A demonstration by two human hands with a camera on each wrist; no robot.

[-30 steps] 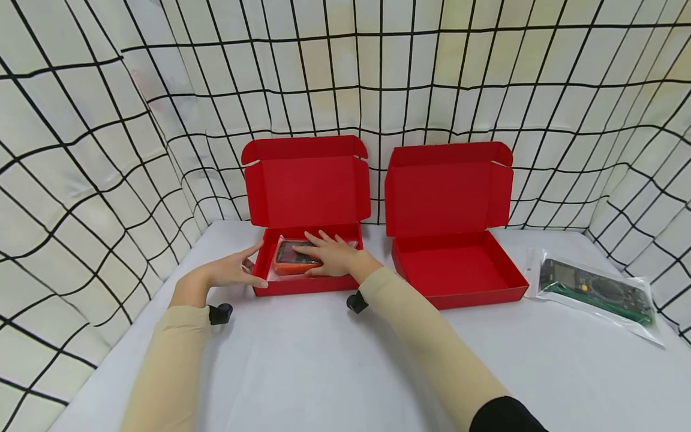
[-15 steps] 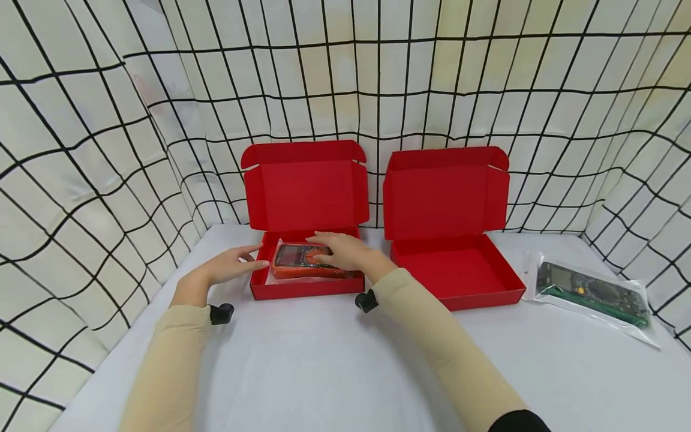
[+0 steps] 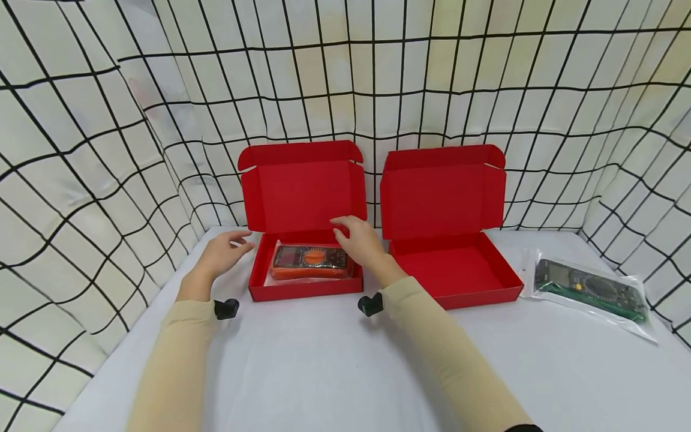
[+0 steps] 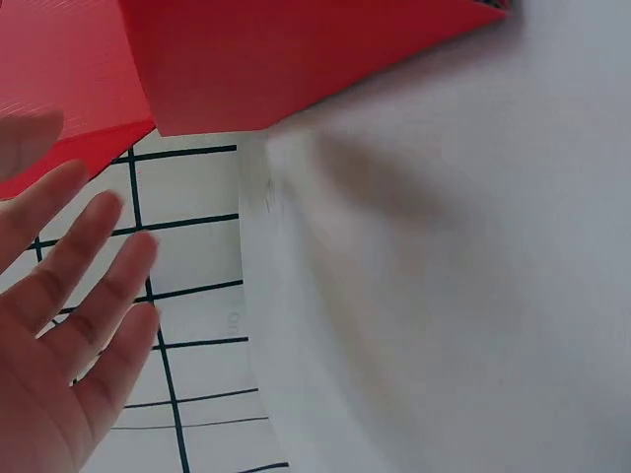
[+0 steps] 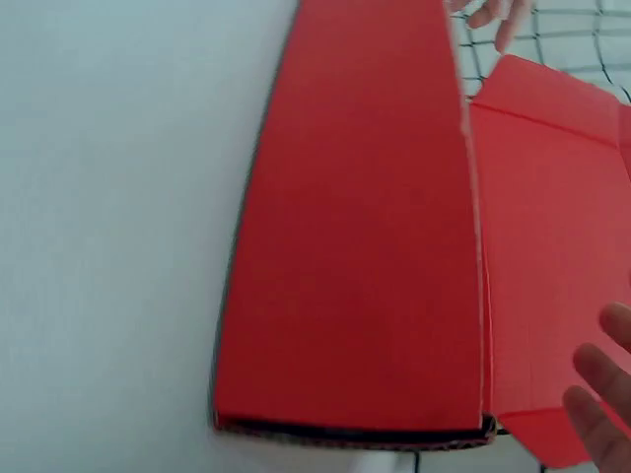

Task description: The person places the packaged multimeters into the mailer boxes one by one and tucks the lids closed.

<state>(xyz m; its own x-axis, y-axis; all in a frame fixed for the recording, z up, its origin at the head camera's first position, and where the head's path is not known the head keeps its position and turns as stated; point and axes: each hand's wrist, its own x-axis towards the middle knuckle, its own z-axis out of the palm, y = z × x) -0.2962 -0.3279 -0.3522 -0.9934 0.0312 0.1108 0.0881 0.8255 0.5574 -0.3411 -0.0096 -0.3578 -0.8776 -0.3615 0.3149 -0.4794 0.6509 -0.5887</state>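
"Multimeter, the orange one: where is it in the head view?"

"Face up in clear plastic inside the left red box, whose lid stands raised behind it. The right red box is open too, and a bagged green multimeter lies beyond it on the bench."

"And the hands?"

"The left hand hangs just beside the left box, fingers loosely bent, holding nothing. The right hand is over that box's right end, thumb and fingers parted, nothing between them."

"Left wrist view?"

"Fingers spread near red cardboard."

"Right wrist?"

"The front wall, with parted fingertips at the edge; I can't see the palm."
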